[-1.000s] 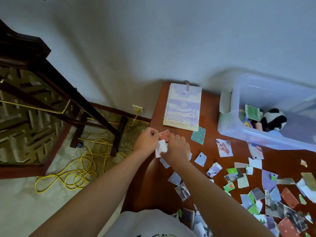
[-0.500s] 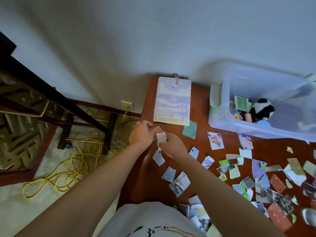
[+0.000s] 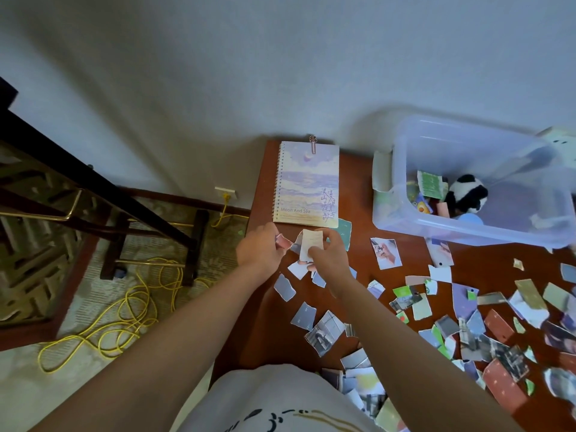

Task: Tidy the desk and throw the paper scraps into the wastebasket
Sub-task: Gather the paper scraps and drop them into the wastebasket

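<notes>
Torn paper scraps (image 3: 463, 297), printed in purple, green, red and grey, are strewn flat over the reddish-brown desk (image 3: 355, 182) from the centre to the lower right of the frame. Just below centre, a white scrap (image 3: 311, 244) is pinched by the right hand (image 3: 330, 260) and a pink scrap (image 3: 284, 243) by the left hand (image 3: 258, 251).

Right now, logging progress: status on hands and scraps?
Left hand pinches pink scrap. Right hand holds white scrap. Many loose scraps on desk; notebook just beyond.

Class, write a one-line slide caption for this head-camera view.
Left hand pinches a pink scrap, right hand a white scrap, near a spiral notebook on a scrap-strewn desk.
</notes>
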`<state>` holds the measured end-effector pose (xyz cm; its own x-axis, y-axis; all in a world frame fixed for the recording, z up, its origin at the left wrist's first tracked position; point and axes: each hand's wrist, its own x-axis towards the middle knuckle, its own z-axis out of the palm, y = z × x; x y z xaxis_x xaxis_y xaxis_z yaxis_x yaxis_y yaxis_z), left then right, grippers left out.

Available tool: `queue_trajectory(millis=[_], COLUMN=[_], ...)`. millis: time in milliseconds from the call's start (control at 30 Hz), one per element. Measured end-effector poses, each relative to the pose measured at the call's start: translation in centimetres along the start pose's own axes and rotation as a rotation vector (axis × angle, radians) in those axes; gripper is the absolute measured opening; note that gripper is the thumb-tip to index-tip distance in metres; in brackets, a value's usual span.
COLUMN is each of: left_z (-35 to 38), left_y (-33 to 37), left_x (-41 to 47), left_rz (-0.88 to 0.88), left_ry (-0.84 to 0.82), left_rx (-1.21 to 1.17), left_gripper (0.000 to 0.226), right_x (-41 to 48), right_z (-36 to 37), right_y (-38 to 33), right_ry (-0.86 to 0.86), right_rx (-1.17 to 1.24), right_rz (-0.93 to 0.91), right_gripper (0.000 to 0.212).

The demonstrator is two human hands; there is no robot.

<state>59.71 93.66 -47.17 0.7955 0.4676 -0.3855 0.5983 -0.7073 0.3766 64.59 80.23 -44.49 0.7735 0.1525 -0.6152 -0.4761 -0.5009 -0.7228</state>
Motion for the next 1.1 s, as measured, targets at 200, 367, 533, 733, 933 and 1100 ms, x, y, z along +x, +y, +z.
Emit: queue_trajectory(millis=[200,367,533,733,933,1100], left_z=[-0.4,-0.9,-1.2,-1.1,0.5,0.1], left_y=[-0.3,0.1,0.8,1.0,-0.4,-1.7], left_x=[-0.7,-1.1,-2.1,-3.5,-4.4,-4.6], left_rz=[-0.131,-0.320,-0.490,-0.529,-0.027,0.211], left_ry=[-0.109,-0.117,-0.190,-0.365,-0.281,-0.357], left_rx=[-0.246,-0.696,-1.021,-1.106,-0.515,-0.193], left_gripper=[0.015,0.026,0.027,0.052,0.016,0.024], right_x=[-0.3,-0.3,-0.9,-0.9,-0.4,-0.1], right_z=[0.0,-0.6,-1.3,-1.6,-1.1,-0.5], right_y=[0.0,-0.8,0.3,1.1,2.8,3.2], right_ry=[-0.017,-0.016,-0.076,-0.179,-0.097,-0.158], right_rx=[0.181,0.047,0.456,0.136,-0.497,-0.766], right_rz=[0.127,0.310,0.416,0.215,-0.156,-0.338], right_gripper=[0.022,0.032,0.035,0.031,0.027,0.046])
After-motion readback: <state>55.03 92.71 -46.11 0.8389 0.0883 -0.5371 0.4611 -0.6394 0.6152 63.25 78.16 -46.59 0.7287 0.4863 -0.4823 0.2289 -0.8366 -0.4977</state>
